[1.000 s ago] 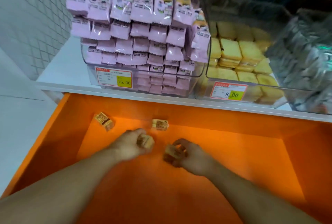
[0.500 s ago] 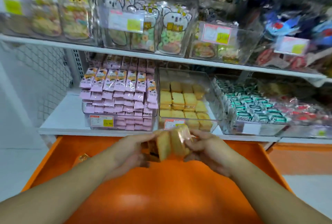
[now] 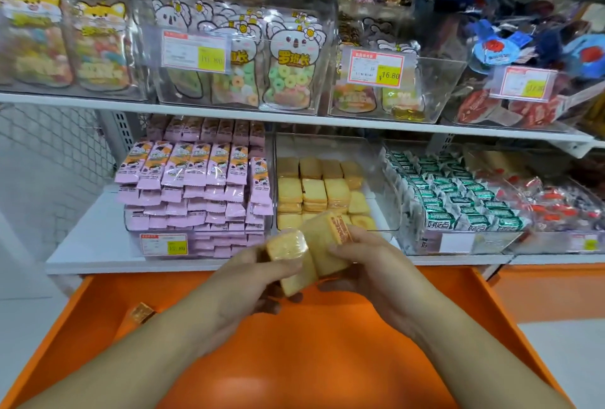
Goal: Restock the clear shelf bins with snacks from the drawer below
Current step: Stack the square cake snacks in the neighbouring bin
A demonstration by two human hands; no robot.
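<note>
Both hands, left and right, grip yellow plastic-wrapped biscuit packets; the clear rectangular shelf bin of matching biscuits lies directly ahead, slightly nearer the right hand.

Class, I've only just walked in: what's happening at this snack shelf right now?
A person is restocking. Both hands, left hand and right hand, hold a small stack of yellow wrapped biscuit packs above the open orange drawer, right in front of the clear bin of matching yellow packs on the lower shelf. The packs are not in the bin yet. One more pack lies in the drawer at the left.
</note>
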